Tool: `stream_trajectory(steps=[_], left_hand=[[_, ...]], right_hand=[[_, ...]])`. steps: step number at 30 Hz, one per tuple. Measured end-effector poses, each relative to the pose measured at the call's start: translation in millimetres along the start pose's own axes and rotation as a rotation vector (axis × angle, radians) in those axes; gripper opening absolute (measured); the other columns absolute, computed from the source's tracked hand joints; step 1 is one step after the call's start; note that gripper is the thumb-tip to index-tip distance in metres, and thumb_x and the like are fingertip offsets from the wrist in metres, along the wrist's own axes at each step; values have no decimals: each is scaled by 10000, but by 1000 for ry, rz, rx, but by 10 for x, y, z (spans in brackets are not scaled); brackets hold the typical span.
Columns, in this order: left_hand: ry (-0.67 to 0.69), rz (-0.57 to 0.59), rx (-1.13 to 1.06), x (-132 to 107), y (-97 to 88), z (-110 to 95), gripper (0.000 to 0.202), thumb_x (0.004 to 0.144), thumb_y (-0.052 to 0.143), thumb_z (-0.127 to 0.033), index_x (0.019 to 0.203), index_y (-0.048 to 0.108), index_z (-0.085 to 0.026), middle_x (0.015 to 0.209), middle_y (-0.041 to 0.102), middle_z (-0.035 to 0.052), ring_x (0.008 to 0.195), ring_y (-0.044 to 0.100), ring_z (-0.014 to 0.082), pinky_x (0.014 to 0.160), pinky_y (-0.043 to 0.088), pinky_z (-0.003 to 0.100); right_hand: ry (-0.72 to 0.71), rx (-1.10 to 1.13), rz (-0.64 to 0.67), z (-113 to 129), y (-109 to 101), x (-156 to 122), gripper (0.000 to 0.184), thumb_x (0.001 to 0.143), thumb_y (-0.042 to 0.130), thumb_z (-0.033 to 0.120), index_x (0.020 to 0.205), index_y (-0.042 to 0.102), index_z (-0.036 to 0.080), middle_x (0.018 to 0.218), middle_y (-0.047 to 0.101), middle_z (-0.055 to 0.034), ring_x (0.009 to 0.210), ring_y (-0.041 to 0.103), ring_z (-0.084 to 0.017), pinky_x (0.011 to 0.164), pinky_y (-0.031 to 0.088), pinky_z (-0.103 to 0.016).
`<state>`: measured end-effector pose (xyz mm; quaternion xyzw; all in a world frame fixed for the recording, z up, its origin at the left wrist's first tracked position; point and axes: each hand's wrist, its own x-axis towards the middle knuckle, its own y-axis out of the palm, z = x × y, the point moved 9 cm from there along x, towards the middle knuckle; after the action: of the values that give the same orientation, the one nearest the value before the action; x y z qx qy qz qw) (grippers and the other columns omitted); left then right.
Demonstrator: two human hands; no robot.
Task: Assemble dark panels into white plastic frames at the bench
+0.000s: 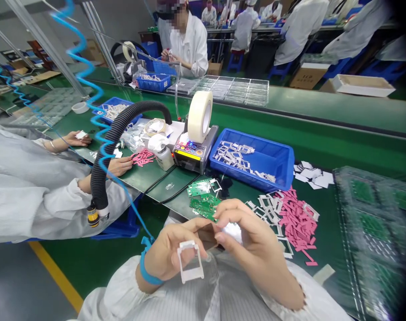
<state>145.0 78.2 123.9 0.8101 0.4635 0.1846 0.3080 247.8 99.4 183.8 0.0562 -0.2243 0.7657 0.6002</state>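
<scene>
My left hand, with a blue strap at its wrist, is closed on a white plastic frame that hangs upright between its fingers, its middle open. Close beside it, my right hand is curled around a shiny white piece, partly hidden by the fingers. The fingertips of both hands come together in front of my chest; whatever lies between them is too small to make out. Just beyond the fingertips are green circuit boards. Right of my right hand, loose white frames lie beside a heap of pink strips.
A blue bin holds more white frames. Behind the boards stands a tape roll on a control box. A black hose and coiled blue cord hang left, near a co-worker's sleeves. Clear trays lie right.
</scene>
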Motion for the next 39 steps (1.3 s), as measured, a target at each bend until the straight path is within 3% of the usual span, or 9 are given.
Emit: stream_trajectory(steps=[4,10,22,26,29,31,34,37,39], left_hand=[[82,61,293,-43,54,-131,366,645,694,-518,872,760,-239,1165,579,125,1070,541,306,940,387,438],[97,122,425,-51,127,-146,343,704,664,-460,975,732,-261,1189,565,131,1104,513,299,972,360,447],[58,158,455,-28,155,-53,340,712,664,-454,979,730,-255,1182,559,129,1112,501,303,962,362,436],[20,147,445,11,105,51,331,699,682,-447,947,738,-235,1154,561,122,1110,502,296,971,356,418],[-43,70,293,98,-15,176,343,675,693,-472,866,747,-192,1168,566,130,1132,498,318,988,354,434],[-77,-31,100,156,-141,236,346,682,683,-483,827,738,-174,1190,580,125,1178,478,331,1024,333,459],[-94,-146,-148,199,-300,263,317,712,664,-460,823,729,-171,1182,623,99,1203,478,309,1074,285,485],[-128,-171,-282,191,-341,266,318,708,665,-473,802,727,-175,1176,647,81,1200,493,287,1103,243,486],[-152,-152,-333,174,-303,264,320,700,671,-478,785,724,-174,1174,653,79,1204,493,290,1114,218,487]], right_hand=[[-146,-378,-57,237,-55,8,91,840,536,145,792,564,217,751,549,-21,760,527,-170,672,445,-331],[-178,-451,-8,233,-29,-23,122,851,512,144,764,556,218,733,543,-11,737,517,-164,717,416,-360],[-118,-427,-22,125,-75,-95,129,863,507,150,749,533,207,733,537,6,732,504,-146,745,373,-345],[-70,-450,3,50,-48,-141,124,865,475,128,767,517,192,759,527,-5,769,470,-154,756,358,-345],[-18,-509,64,5,-55,-176,138,874,417,128,770,485,187,778,523,-20,776,454,-168,756,359,-358],[59,-518,115,-119,-85,-212,165,893,377,140,760,460,190,789,524,-26,772,464,-164,729,380,-335],[244,-619,253,-580,-67,-310,181,887,391,116,740,467,189,792,534,-25,740,510,-142,668,413,-271],[377,-769,341,-1073,-21,-396,219,800,444,18,649,505,164,700,525,-32,594,521,-134,550,395,-254],[401,-813,336,-1196,-19,-387,217,783,452,9,641,538,149,686,528,-45,546,521,-140,514,385,-264]])
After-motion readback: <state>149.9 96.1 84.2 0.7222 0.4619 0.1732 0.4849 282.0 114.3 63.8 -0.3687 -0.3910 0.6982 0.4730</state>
